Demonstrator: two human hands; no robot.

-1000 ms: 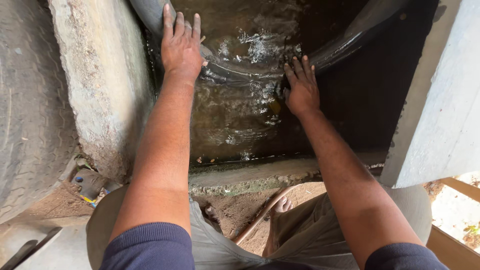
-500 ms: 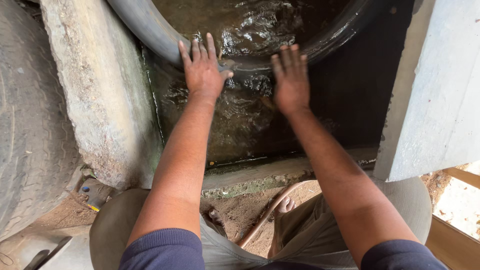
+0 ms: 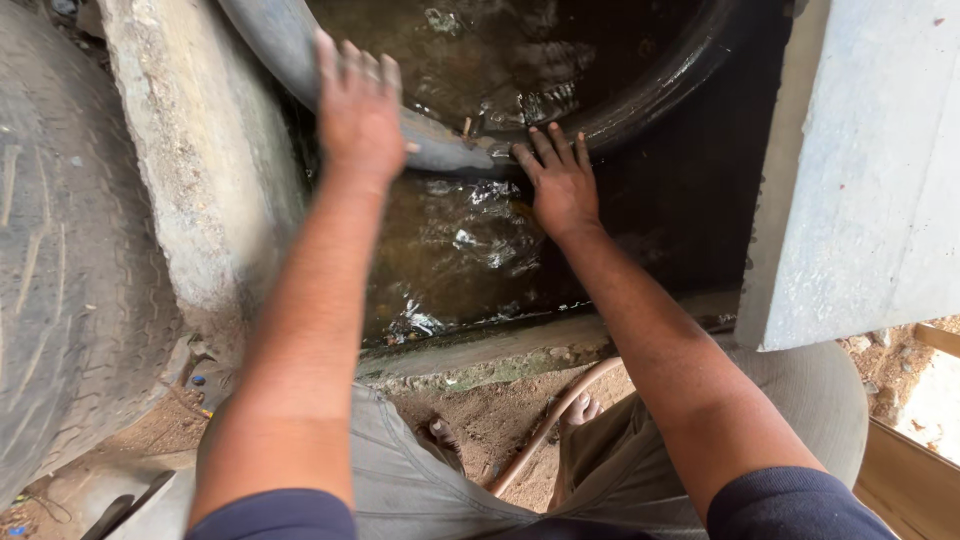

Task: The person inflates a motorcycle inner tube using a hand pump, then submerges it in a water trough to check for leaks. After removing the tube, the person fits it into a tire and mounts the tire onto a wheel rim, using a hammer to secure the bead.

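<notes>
Two hands on one black rubber tube (image 3: 640,95), and it sits in the water trough (image 3: 470,250) across the upper middle of the frame, curving up and off the top on both sides. Left hand (image 3: 358,110) is flat on the tube's left bend, fingers spread and open, pressing rather than gripping; it is a bit blurred, so whether the palm fully touches is hard to call. Right hand (image 3: 562,180) lies open too, fingers together, tips on the tube's lowest stretch, heel down at the rippled water.

How far along? The tube's lower arc looks pushed to the waterline, partly under. Most of the ring is out of frame, so what has gone under and what has not cannot be judged. No bubbles can be made out in the ripples.

Outward now: a rough concrete wall (image 3: 190,170) bounds the trough on the left, a worn tyre (image 3: 70,280) beyond it at the left edge. A pale slab (image 3: 870,170) fills the upper right. Below, the trough's mossy lip (image 3: 520,350), grey trousers (image 3: 400,480) and a thin hose (image 3: 545,425) on dirt, its ends hidden.
</notes>
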